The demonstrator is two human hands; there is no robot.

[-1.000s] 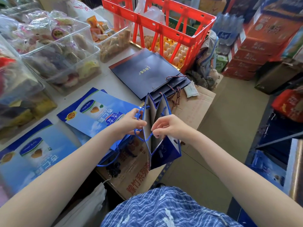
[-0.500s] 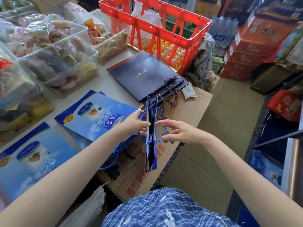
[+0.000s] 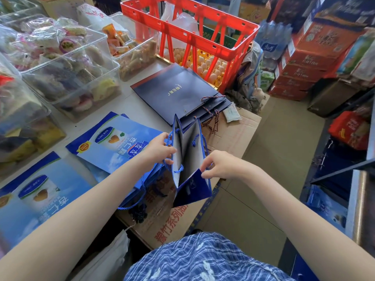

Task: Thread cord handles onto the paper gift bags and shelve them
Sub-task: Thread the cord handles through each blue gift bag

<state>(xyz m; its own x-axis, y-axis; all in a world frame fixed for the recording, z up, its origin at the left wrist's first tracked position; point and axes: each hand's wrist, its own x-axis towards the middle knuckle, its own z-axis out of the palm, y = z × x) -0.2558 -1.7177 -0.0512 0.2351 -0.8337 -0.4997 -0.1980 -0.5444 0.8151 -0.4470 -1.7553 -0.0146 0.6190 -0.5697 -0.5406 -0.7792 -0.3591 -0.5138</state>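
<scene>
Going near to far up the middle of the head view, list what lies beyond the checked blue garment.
Open blue gift bag held between the left hand and right hand → stack of flat dark navy bags → red plastic crate.

A pale grey table top [image 3: 140, 107] ran from the near left toward the far middle. On its far left stood clear plastic tubs of wrapped sweets [image 3: 67, 72], and another clear tub of snack bars [image 3: 134, 51] sat just beyond them. A stack of flat dark navy paper bags with gold lettering [image 3: 174, 92] lay at the table's right edge, their twisted cords [image 3: 213, 118] hanging over onto a brown cardboard box [image 3: 233, 136] just beside the table. Flat light-blue printed paper bags [image 3: 113, 145] lay nearer on the left, with another such bag [image 3: 40, 197] at the near left. A red plastic crate [image 3: 190, 37] stood at the far end.
</scene>
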